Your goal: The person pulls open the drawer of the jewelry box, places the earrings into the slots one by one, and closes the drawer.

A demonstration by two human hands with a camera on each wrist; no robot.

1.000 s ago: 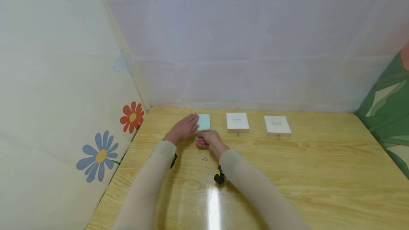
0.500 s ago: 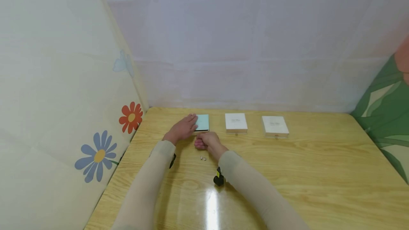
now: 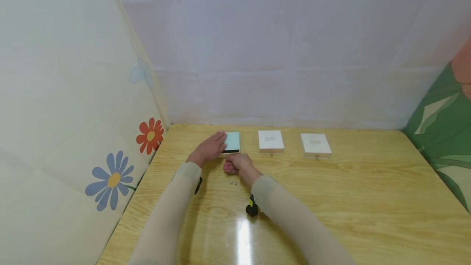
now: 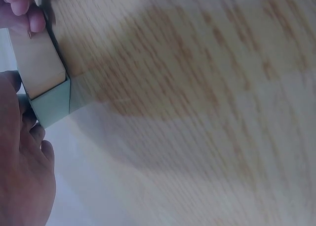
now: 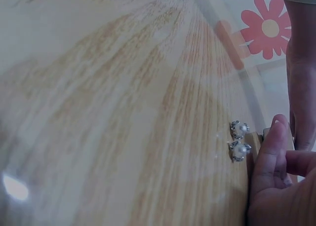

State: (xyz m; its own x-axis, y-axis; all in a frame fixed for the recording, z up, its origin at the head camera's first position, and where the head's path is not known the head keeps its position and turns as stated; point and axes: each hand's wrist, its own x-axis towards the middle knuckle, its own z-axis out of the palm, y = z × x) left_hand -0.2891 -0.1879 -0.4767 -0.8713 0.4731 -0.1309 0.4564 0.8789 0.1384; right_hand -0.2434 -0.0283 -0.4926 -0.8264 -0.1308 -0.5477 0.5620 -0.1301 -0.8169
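A small teal drawer box (image 3: 232,140) lies at the table's back left, with a dark strip of its drawer interior showing at the front. My left hand (image 3: 210,147) lies over the left part of the box and holds it; in the left wrist view its fingers sit against the teal sleeve (image 4: 54,105). With thumb and fingers, my right hand (image 3: 240,164) pinches the pull at the front of the pale drawer (image 4: 42,65), partly hiding it. Two small pearl jewels (image 5: 239,139) in silvery settings lie on the table just in front of the right hand.
Two white boxes stand to the right, one in the middle (image 3: 271,140) and one farther right (image 3: 315,144). The wood-grain table (image 3: 360,199) ends at a pale cloth backdrop (image 3: 287,52). A flower-printed cloth (image 3: 66,93) hangs along the left edge.
The drawer has slid a little out of the teal box towards me, baring a dark strip. The right hand has moved slightly nearer with it, while the left hand stays on the box.
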